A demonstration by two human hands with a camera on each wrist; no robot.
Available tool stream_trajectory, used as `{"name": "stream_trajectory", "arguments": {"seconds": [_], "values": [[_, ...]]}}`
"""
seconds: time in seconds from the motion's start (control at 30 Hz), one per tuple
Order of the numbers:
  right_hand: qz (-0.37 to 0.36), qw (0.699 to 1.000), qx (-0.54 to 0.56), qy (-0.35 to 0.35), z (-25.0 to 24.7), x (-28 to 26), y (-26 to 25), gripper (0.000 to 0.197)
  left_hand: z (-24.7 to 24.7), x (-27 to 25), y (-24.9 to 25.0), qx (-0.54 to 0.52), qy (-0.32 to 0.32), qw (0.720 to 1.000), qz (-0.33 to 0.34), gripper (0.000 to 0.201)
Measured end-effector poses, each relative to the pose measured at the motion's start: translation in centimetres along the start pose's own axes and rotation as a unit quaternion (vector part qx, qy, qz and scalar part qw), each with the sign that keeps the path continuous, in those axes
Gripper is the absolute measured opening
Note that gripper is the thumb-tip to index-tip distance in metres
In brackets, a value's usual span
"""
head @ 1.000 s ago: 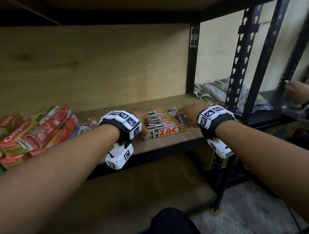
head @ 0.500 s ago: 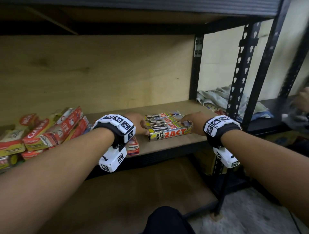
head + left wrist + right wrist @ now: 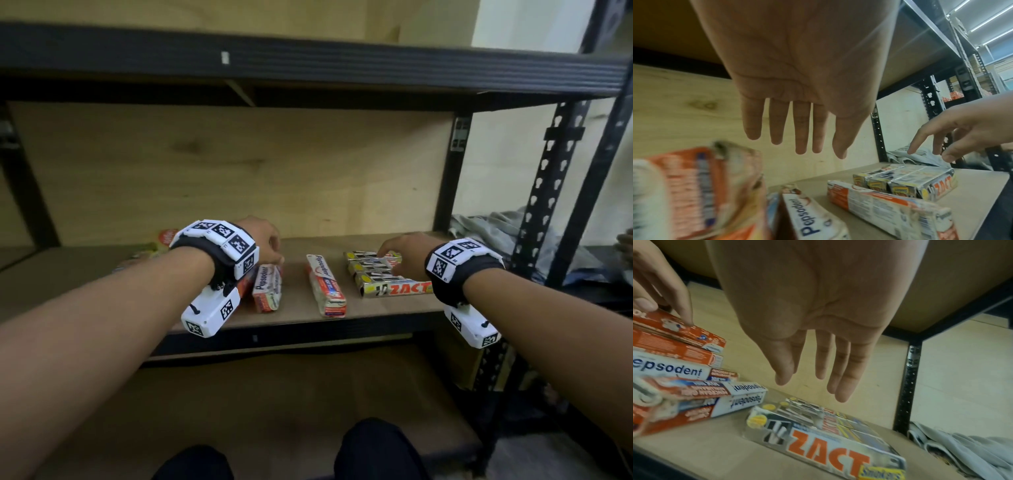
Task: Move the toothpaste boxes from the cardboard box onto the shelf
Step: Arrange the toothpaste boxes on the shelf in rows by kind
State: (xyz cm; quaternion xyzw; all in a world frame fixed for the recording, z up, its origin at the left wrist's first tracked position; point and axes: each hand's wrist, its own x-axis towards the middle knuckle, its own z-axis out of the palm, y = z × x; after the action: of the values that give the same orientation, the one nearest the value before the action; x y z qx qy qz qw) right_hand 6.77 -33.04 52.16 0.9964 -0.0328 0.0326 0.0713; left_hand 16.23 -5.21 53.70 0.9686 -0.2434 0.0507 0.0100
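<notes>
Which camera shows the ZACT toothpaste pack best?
The right wrist view: the ZACT pack lies close below, its orange name large. The head view shows it smaller, partly behind the right hand. The left wrist view shows mostly its end flaps.

Crumpled grey cloth point(image 3: 496, 233) on the neighbouring black metal rack, pale wall behind, dark trousered knees point(image 3: 380, 448) below
</notes>
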Motion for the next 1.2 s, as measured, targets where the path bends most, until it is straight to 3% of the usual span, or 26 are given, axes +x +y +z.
{"name": "stream_trajectory", "arguments": {"seconds": [0.4,0.67,0.77,0.97,1.03,1.2], "values": [[-0.088,0.996,0.018,0.017,-3.6,3.6,-12.0,0.043,-2.5,-6.9,-11.2,-0.008,0.032,0.995,-0.097,0.031],[-0.169,0.98,0.08,0.066,-6.1,5.7,-21.6,0.037,-1.7,-10.8,-17.7,0.008,0.002,0.989,-0.15,0.039],[-0.194,0.974,0.086,0.085,-6.9,6.2,-25.3,0.037,-0.6,-11.7,-18.7,0.002,-0.033,0.985,-0.17,0.053],[-0.249,0.96,0.104,0.07,-6.5,6.7,-30.8,0.037,1.5,-12.4,-19.8,-0.033,-0.067,0.987,-0.145,0.065],[-0.254,0.961,0.093,0.054,-6.0,7.2,-31.9,0.038,2.5,-12.4,-20.0,-0.042,-0.046,0.989,-0.136,0.066],[-0.211,0.975,0.064,0.026,-5.1,8.8,-33.9,0.051,3.6,-12.2,-21.3,-0.075,-0.011,0.989,-0.127,0.076]]}}
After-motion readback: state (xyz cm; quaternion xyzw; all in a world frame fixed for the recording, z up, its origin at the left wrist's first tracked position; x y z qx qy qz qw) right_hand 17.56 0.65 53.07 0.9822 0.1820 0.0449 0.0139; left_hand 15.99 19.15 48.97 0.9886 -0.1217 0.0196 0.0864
